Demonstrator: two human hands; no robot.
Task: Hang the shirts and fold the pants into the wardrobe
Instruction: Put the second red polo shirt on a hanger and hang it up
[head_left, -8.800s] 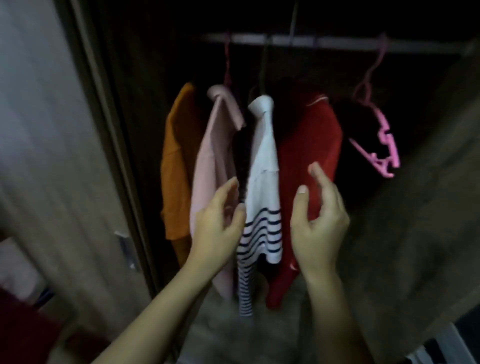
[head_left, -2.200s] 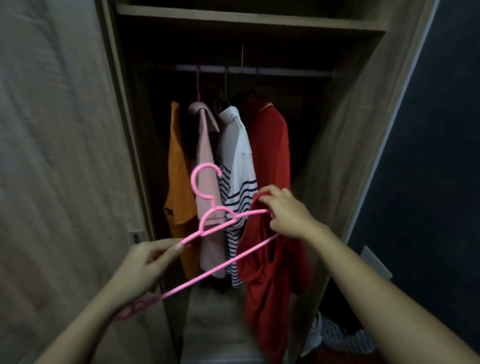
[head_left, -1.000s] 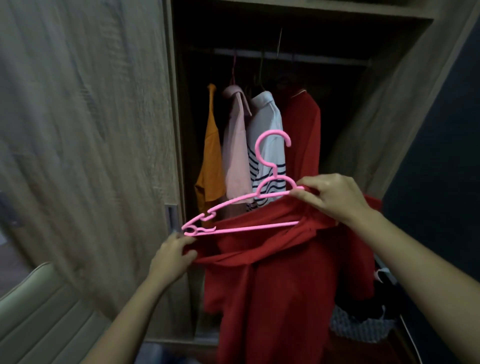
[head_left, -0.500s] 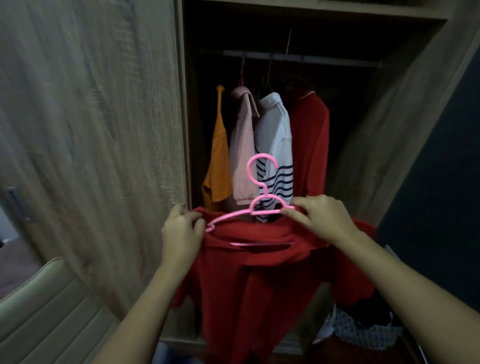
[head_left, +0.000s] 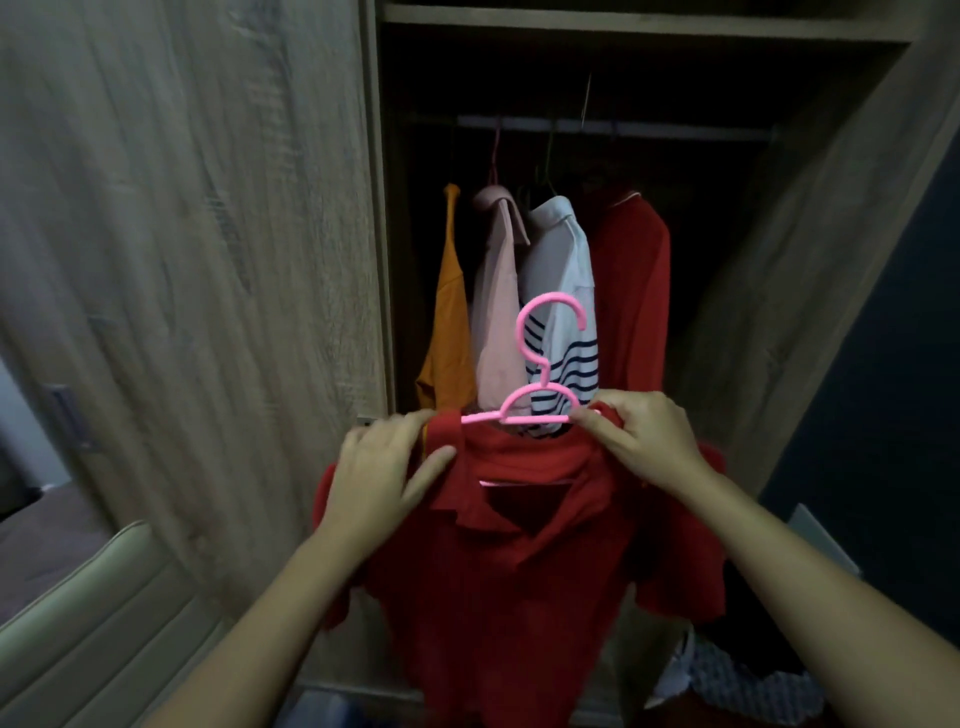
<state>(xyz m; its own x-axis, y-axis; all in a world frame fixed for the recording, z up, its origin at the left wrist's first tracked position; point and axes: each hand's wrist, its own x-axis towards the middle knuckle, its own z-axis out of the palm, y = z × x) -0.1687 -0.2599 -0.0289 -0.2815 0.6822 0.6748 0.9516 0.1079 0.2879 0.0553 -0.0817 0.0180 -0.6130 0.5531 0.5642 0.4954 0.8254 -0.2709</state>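
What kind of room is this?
Probably a bedroom, at an open wooden wardrobe. Several shirts hang from its rail, and the left hand and right hand hold a red shirt on a pink hanger.

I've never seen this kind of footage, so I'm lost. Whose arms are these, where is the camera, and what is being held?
No machine here: a person works with bare hands. One camera, worn on the head, looks forward and down, so both arms reach in from below. The left hand and right hand each grip a shoulder of a red shirt fitted over a pink hanger, before an open wardrobe. On its rail hang an orange shirt, a pale pink shirt, a striped white shirt and a second red shirt.
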